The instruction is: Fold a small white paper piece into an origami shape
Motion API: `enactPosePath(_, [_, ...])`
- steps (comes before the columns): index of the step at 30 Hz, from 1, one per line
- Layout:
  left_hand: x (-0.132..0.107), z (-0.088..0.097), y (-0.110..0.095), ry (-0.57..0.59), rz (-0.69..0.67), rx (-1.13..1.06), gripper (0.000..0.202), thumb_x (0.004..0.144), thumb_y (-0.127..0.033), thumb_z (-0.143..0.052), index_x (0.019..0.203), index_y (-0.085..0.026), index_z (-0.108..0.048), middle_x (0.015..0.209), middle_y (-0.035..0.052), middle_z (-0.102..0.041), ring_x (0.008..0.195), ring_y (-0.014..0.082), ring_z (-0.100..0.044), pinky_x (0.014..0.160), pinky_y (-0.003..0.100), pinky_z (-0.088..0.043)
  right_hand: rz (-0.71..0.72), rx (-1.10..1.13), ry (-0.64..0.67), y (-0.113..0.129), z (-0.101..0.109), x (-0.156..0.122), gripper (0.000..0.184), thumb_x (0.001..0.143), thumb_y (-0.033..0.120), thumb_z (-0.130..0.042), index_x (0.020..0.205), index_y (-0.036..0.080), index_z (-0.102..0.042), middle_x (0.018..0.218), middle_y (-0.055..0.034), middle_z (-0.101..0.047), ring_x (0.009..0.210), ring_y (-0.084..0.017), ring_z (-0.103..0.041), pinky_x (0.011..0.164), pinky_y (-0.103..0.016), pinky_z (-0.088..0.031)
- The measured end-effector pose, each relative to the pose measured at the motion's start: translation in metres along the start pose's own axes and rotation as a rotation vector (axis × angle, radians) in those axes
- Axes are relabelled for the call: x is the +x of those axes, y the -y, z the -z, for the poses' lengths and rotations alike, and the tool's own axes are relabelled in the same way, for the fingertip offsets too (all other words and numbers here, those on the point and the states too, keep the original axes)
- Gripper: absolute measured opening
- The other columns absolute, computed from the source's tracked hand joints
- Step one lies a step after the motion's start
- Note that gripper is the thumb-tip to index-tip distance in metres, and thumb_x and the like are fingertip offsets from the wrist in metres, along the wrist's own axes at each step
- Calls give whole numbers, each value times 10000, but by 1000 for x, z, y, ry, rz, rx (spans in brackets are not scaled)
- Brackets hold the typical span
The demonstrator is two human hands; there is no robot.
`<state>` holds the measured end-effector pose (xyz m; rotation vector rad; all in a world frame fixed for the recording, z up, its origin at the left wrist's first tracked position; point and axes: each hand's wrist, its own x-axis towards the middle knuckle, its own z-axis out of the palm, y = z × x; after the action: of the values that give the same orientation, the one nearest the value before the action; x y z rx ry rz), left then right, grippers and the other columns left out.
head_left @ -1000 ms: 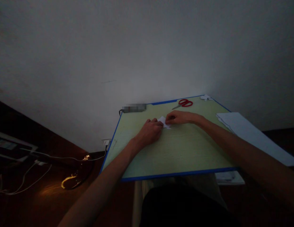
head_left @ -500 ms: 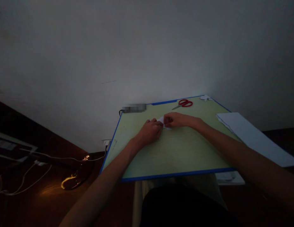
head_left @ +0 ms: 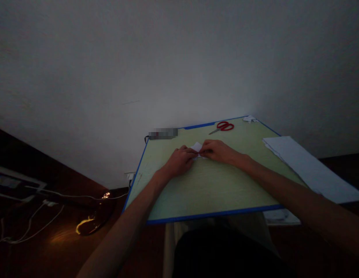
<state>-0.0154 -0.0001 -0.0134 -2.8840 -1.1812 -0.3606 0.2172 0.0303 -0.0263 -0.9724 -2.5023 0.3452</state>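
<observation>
A small white piece of paper [head_left: 197, 146], apparently folded, lies on the pale green tabletop [head_left: 202, 189] between my hands. My left hand [head_left: 182, 160] holds its left side, with the fingers pressed together near the paper's middle. From the right, my right hand [head_left: 215, 150] pinches the paper close to the left fingertips. Parts of the paper are hidden under the fingers of both hands. Beyond my right hand lies a pair of scissors [head_left: 225, 126] with red handles, its blades pointing left.
A stack of white paper [head_left: 309, 166] overhangs the table's right edge. Paper scraps [head_left: 250, 119] lie at the far right corner, and a blurred grey object [head_left: 163, 133] at the far left corner. Behind the table stands a wall [head_left: 179, 69]. White cables [head_left: 78, 194] run at the left.
My right hand has moved slightly down and in toward the left fingertips, now pinching nearer the paper's middle. More of the paper's upper part shows. The left hand has barely moved.
</observation>
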Motion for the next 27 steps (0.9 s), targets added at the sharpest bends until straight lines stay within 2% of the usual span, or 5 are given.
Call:
enactPosePath(5, [-2,1,1,21,16,-20,421,918,-107,-506,1259,-245,-711,1329,40,-701,1118,229,-606,972,419,-493,-14,-28,21,2,1,4,200,921,235,-623,1025,205,-792,1007,-82,-686,866,-195,-648,786,-289,-446])
enactPosePath(10, [-4,3,0,36,23,-12,470,923,-102,-487,1311,-282,-681,1355,23,-689,1096,235,-602,931,423,-493,-78,-13,49,3,0,10,183,919,302,-638,955,173,-762,972,-74,-668,812,-172,-622,727,-266,-425])
enactPosePath(19, [-3,5,-2,27,8,-34,532,890,-57,-479,1326,-292,-675,1361,-5,-687,1026,225,-598,941,406,-500,-251,-73,93,6,2,15,225,881,408,-670,989,233,-763,1040,-65,-706,864,-195,-644,658,-268,-391])
enactPosePath(27, [-3,1,0,20,-26,-51,537,867,-54,-503,1309,-291,-692,1359,3,-688,1040,241,-605,957,425,-499,-303,-200,99,20,7,17,205,871,420,-656,969,262,-741,1039,-47,-730,914,-224,-666,614,-273,-344])
